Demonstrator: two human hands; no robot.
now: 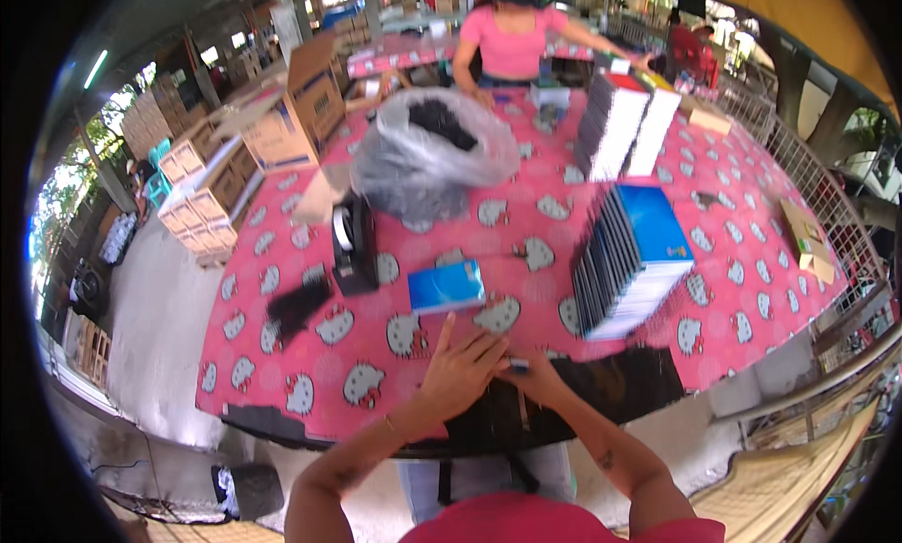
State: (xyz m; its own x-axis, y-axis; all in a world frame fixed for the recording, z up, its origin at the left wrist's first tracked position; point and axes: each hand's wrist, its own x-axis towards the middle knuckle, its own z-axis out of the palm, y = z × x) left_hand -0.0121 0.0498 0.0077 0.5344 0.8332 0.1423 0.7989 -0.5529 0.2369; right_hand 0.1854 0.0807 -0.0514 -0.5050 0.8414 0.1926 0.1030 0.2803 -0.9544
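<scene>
My left hand (460, 366) lies flat with fingers spread on the pink patterned tablecloth (752, 261) near the front edge. Under and beside it my right hand (534, 372) pinches a small blue-white thing (518, 364), too small to tell what. Both hands rest over a black sheet (620, 379) at the table's front edge. A single blue booklet (446, 287) lies just beyond my left hand. To the right stands a tall leaning stack of blue-covered booklets (628, 261).
A black tape dispenser (352, 245) and a small black bundle (297, 307) sit left of the booklet. Farther back are a clear bag of black items (432, 151), another booklet stack (622, 122), cardboard boxes (291, 111) and a person in a pink top (512, 38).
</scene>
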